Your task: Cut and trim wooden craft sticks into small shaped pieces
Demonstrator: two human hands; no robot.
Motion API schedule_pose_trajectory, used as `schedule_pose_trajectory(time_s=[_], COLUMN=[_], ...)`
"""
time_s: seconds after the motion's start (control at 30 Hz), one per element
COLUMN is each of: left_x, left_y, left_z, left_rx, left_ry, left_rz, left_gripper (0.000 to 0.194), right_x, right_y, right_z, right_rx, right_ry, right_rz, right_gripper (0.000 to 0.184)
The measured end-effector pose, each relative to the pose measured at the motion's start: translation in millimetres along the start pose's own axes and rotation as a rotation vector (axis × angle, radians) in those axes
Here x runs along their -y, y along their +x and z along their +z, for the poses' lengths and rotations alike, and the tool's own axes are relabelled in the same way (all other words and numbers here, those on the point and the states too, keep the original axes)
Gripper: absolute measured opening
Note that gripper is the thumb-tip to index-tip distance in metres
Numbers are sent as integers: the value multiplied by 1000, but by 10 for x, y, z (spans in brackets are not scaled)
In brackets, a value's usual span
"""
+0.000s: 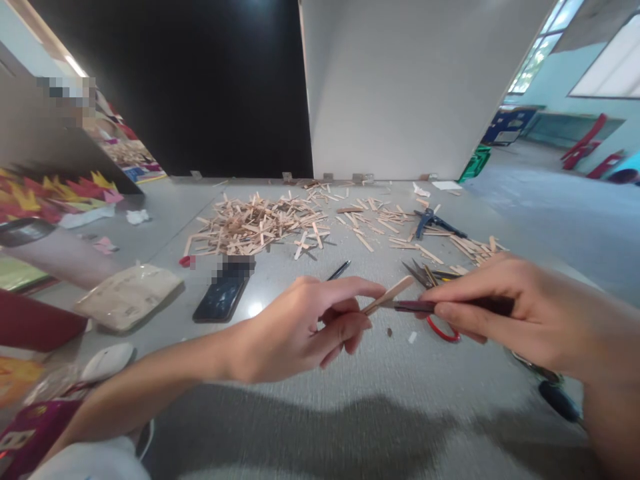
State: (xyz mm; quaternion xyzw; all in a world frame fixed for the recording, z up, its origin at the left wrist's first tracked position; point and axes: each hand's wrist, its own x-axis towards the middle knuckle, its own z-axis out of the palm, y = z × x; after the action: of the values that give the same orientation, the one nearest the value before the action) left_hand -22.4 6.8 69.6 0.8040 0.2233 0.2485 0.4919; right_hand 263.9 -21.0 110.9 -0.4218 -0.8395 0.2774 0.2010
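Observation:
My left hand [310, 320] pinches a flat wooden craft stick [397, 290] between thumb and fingers, with the stick's free end pointing up to the right. My right hand [515, 310] is closed around a slim dark-handled knife [416, 306]; its blade meets the stick close to my left fingertips. Most of the handle is hidden in my palm. Red-handled scissors [444, 333] lie on the grey table [320, 413], partly covered by my right hand. Just behind that hand, pointed metal blades [414, 272] stick out.
A heap of cut wooden sticks [260, 223] covers the back of the table, near a dark cutter tool [430, 222]. A phone [225, 290] and a pen [340, 269] lie left of centre. Beige packet [133, 297] and white mouse [107, 362] sit left. Upright panels [400, 93] bound the far edge.

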Motion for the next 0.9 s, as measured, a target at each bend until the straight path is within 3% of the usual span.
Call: schedule_pose_trajectory(time_s=[0.1, 0.23, 0.67, 0.77, 0.9], left_x=[8, 17, 112, 107, 79], left_y=[4, 4, 21, 26, 40], left_z=[0, 2, 41, 43, 48], left_rx=[-15, -30, -146, -161, -190], left_ry=[-47, -142, -331, -278, -97], left_rz=[-4, -17, 113, 103, 35], left_gripper=[29, 27, 25, 26, 26], right_x=[-1, -43, -75, -83, -19], right_y=[57, 98, 180, 187, 162], right_z=[-20, -28, 17, 26, 99], right_rx=[110, 148, 176, 151, -44], right_ry=[50, 177, 504, 429, -22], right_rz=[60, 136, 118, 112, 45], right_gripper=[42, 50, 39, 40, 32])
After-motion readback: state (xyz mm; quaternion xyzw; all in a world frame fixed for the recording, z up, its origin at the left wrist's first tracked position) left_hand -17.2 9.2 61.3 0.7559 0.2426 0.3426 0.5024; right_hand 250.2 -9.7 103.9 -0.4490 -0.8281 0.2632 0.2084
